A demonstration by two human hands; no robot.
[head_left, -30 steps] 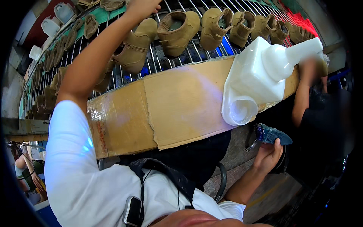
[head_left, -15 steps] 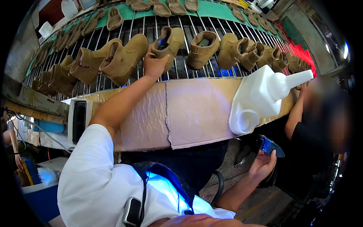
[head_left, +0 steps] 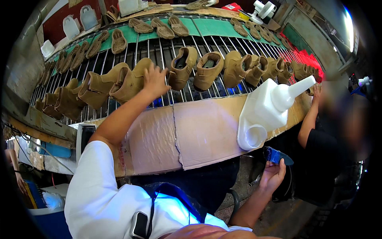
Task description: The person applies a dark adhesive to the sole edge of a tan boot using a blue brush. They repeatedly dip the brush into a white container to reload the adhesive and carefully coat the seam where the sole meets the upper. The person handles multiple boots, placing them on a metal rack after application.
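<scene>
Factory surroundings fill the view: a long rack of metal bars (head_left: 167, 47) curves across the upper half, fronted by a cardboard-covered ledge (head_left: 191, 131), with a green strip behind it carrying shoe soles (head_left: 159, 27).

On the rack, the left hand (head_left: 154, 81) reaches forward with fingers spread and open, its fingertips laid on the back of a tan suede boot (head_left: 129, 81) that lies on its side; it touches the boot rather than closing around it. Just to the left of that boot lies a second tan boot (head_left: 95, 87), and more boots continue leftward along the bars. To the right of the hand stands a row of upright tan boots (head_left: 207, 69), apart from the fingers, running on toward the far right end of the rack.

Low at the right, below the ledge, the right hand (head_left: 272, 175) is curled loosely around a small blue object (head_left: 278, 156), which sticks out above the fingers; what kind of object it is cannot be told.

Above that hand, a white plastic squeeze bottle (head_left: 266, 111) with a long nozzle leans on the cardboard ledge. Beyond it, at the right edge, another person's arm (head_left: 308, 119) reaches up to the rack.
</scene>
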